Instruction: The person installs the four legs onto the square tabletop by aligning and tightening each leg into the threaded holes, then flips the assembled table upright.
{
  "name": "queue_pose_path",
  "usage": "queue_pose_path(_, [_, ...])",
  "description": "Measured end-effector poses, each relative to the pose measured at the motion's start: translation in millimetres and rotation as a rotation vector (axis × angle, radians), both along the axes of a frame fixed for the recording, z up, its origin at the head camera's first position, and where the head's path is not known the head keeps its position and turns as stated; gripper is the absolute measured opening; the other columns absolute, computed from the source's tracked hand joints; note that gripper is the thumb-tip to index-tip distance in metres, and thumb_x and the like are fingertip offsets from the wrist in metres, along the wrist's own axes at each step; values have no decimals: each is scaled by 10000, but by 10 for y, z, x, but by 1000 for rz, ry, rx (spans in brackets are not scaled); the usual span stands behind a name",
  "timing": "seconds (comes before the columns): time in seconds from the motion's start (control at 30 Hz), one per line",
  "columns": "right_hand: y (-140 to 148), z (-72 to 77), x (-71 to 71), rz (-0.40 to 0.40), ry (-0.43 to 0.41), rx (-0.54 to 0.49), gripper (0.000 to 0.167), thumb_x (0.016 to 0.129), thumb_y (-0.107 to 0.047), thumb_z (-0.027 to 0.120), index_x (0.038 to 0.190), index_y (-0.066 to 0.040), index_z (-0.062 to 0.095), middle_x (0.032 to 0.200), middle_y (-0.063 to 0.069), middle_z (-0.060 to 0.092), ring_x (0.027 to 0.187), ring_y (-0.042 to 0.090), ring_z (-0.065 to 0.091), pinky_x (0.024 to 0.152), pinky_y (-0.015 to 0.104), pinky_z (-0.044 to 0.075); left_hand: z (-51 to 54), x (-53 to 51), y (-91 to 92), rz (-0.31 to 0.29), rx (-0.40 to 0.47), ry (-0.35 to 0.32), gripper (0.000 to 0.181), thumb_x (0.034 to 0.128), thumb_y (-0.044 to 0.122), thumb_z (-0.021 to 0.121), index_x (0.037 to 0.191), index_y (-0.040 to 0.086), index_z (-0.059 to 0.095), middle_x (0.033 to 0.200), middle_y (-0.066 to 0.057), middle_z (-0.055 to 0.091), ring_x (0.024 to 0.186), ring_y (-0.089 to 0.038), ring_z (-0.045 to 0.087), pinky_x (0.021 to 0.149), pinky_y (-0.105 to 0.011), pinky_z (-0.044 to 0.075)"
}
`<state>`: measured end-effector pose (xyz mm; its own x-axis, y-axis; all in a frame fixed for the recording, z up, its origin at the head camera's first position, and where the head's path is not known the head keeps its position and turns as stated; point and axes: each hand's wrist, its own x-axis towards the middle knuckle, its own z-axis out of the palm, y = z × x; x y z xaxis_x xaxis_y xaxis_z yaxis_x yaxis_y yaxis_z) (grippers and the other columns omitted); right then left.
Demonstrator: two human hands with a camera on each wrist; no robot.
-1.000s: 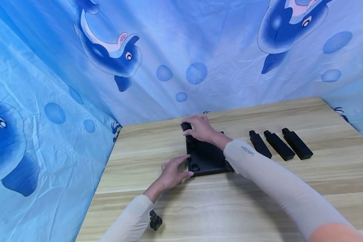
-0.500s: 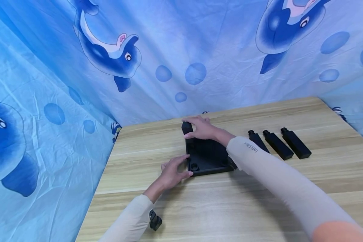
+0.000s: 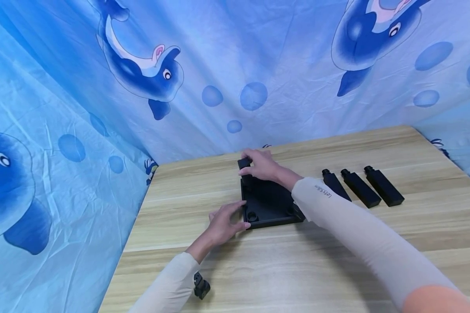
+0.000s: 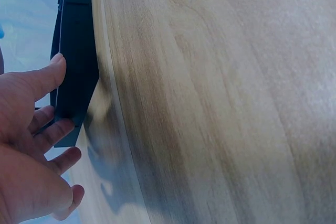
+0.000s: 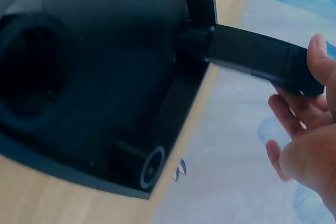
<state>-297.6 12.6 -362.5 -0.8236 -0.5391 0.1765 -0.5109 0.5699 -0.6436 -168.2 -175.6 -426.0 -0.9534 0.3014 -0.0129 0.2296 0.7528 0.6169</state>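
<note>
A small black square tabletop [image 3: 268,204] lies on the wooden table with its hollow side up, showing round sockets in its corners. At its far left corner a black table leg [image 5: 257,56] stands upright, its lower end in the corner socket [image 5: 195,41]. My right hand [image 3: 261,165] pinches the upper end of that leg between thumb and fingers. My left hand [image 3: 224,222] holds the tabletop at its near left corner. In the left wrist view, the thumb presses the outer wall and the fingers are spread beneath it. The right forearm hides part of the tabletop's right side.
To the right, three more black legs [image 3: 384,186] lie side by side on the wooden table [image 3: 282,274], threaded ends pointing away. A blue dolphin-print curtain [image 3: 227,56] hangs behind and to the left. A camera [image 3: 201,285] sits at the left wrist.
The right hand and the top of the leg have shifted slightly to the right, with the fingers placed a little differently round it. The left hand stays on the tabletop corner.
</note>
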Motion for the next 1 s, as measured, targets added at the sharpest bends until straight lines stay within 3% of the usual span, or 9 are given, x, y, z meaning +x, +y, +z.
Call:
queue_pose_path(0.1, [-22, -29, 9, -66, 14, -17, 398, 842, -389, 740, 1029, -111, 527, 858, 22, 563, 840, 214, 508, 956, 498, 199, 7, -2, 5, -2, -6, -6, 642, 843, 304, 749, 1419, 181, 493, 1424, -23, 499, 1308, -247, 407, 965, -536, 181])
queue_pose_path(0.27, [-49, -45, 20, -81, -7, -60, 408, 850, -376, 735, 1019, -88, 499, 823, 51, 536, 800, 230, 484, 916, 499, 191, 17, -3, 11, 5, -13, -10, 641, 844, 303, 749, 1419, 186, 494, 1422, -20, 500, 1315, -241, 401, 961, -531, 184])
queue_pose_path(0.4, [-44, -9, 32, -34, -42, -31, 456, 865, -363, 721, 1167, -81, 528, 1066, 83, 600, 1007, 250, 535, 991, 532, 202, 11, -3, 11, 5, -11, -1, 635, 841, 301, 752, 1412, 179, 502, 1414, -27, 508, 1314, -243, 406, 950, -532, 193])
queue_pose_path(0.53, [-4, 68, 18, 65, -77, 7, 557, 902, -302, 686, 1391, -124, 485, 1401, 65, 505, 1331, 271, 396, 1071, 606, 112, 6, -2, 11, 4, -1, 8, 632, 841, 297, 754, 1408, 171, 506, 1410, -36, 512, 1314, -252, 407, 949, -537, 193])
queue_pose_path(0.63, [41, 120, 4, 114, -108, 6, 499, 934, -232, 647, 1405, -156, 499, 1451, 45, 470, 1386, 272, 331, 1095, 601, 54, 6, 6, 10, 3, 1, 7, 631, 842, 295, 752, 1409, 169, 505, 1411, -36, 510, 1314, -255, 405, 953, -541, 189])
queue_pose_path(0.8, [90, 118, 2, 90, -102, -37, 359, 920, -214, 669, 1272, -172, 613, 1346, 45, 563, 1294, 254, 451, 1107, 561, 85, 11, 18, 18, 2, 0, 9, 627, 842, 293, 753, 1405, 164, 509, 1403, -42, 518, 1311, -263, 411, 951, -548, 190])
queue_pose_path(0.9, [59, 64, 12, 5, -57, -67, 303, 870, -284, 729, 1131, -154, 645, 1151, 39, 636, 1128, 238, 542, 1064, 538, 174, 16, 19, 23, 3, -2, 0, 630, 845, 299, 749, 1410, 168, 503, 1408, -42, 512, 1314, -262, 407, 954, -549, 188])
queue_pose_path(1.0, [-5, -7, 22, -78, -2, -92, 312, 830, -350, 762, 985, -126, 610, 911, 30, 609, 904, 230, 543, 964, 513, 222, 18, 17, 25, 8, -8, -7, 633, 848, 312, 744, 1415, 180, 497, 1416, -33, 505, 1317, -256, 402, 958, -547, 187])
